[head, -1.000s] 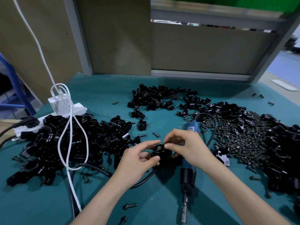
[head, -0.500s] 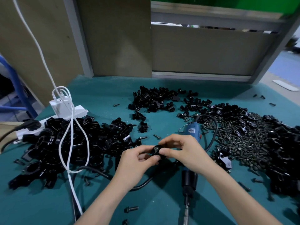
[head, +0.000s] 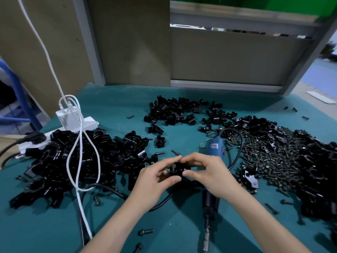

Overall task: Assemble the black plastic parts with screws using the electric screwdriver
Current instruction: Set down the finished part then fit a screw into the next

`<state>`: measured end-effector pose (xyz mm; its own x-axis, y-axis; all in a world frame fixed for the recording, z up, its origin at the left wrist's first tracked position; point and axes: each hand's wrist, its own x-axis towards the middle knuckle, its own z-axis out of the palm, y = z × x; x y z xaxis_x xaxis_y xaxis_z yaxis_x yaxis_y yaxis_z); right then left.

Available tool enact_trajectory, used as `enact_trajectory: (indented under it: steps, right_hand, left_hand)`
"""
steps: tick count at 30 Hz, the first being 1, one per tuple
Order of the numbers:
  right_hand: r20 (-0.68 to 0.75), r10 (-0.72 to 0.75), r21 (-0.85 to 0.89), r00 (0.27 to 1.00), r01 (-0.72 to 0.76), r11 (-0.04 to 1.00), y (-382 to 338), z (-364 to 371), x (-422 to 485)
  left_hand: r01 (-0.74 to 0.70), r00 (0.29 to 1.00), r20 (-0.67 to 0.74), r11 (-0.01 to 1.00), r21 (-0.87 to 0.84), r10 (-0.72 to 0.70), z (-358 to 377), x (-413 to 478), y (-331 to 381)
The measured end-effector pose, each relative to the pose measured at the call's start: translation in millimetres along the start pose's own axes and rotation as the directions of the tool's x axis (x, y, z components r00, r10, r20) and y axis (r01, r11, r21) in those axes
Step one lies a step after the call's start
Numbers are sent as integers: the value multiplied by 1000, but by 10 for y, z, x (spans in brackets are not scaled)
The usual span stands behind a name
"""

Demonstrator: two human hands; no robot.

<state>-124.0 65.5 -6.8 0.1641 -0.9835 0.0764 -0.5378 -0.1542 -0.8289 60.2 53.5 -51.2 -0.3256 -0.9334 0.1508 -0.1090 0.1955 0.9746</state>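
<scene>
Teal worktop (head: 127, 225), tan panels (head: 228, 57) behind. The electric screwdriver (head: 210, 199) lies flat, bit toward the viewer. A loose screw (head: 145, 231) lies left of its bit. Just left of its blue body, both hands hold one black plastic part (head: 177, 171). The left hand (head: 153, 181) has its fingers curled round the near side, and the right hand (head: 207, 174) pinches the far side. A screw pile (head: 269, 157) lies right of the screwdriver and a large parts heap (head: 82, 157) left of it. A smaller heap (head: 171, 110) lies beyond its cord end.

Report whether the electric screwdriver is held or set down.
Set down: the screwdriver lies on the mat; left hand and right hand hold a black part.
</scene>
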Motion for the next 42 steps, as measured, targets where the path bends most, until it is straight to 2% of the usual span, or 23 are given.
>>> enact_trajectory:
  steps: [6,9,12,14,16,18,22,24,26,29,33,37,38,40,41,42]
  right_hand:
    - [18,1,54,1000,-2,999,60,-14,-22]
    - [14,28,284,1000,-31,958,3,-61,-6]
    - [-15,27,547,1000,-14,837,-61,-107,-7]
    - [-50,25,619,998,11,785,-98,-124,-23]
    - [-78,9,598,997,40,801,-133,-138,-53]
    - [-80,-13,569,997,56,820,-151,-164,-94]
    - [3,15,533,1000,-14,846,-112,-172,-175]
    - [24,51,527,998,-56,848,-91,-135,-210]
    - [21,72,521,997,-72,851,-76,-97,-233]
    - [0,64,497,998,-56,866,-72,-35,-240]
    - [-10,71,576,997,-52,816,-76,49,-242]
    - [107,39,663,993,-101,742,-77,-6,-248]
    - [73,61,649,995,-94,755,-74,-63,-243]
    - [-162,186,506,969,-81,859,-25,-220,-199]
    - [-324,260,335,910,-147,931,41,-311,-165]
    - [-434,293,117,852,-270,956,127,-387,-129]
  left_hand:
    - [46,996,-72,991,-130,-55,77,33,31]
    - [-17,989,-148,981,-192,-12,113,53,139]
    - [-113,967,-240,991,-77,92,182,91,249]
    - [-112,973,-213,989,-98,90,263,109,314]
    - [-87,990,-126,971,-223,60,355,115,349]
    - [-83,992,-110,959,-270,55,407,109,334]
    - [-173,965,-198,985,3,170,465,66,195]
    - [-221,947,-221,972,78,232,504,40,147]
    - [-241,939,-245,970,38,243,536,20,136]
    - [-189,942,-287,982,-27,174,529,29,122]
    - [-186,923,-344,983,-7,172,473,39,127]
    - [-208,907,-378,978,-15,187,463,28,158]
    - [-210,907,-375,978,-4,193,470,20,159]
    - [-205,910,-367,979,8,194,470,24,148]
    - [-198,913,-366,980,-13,180,465,34,143]
    - [-192,915,-368,981,-38,165,454,43,136]
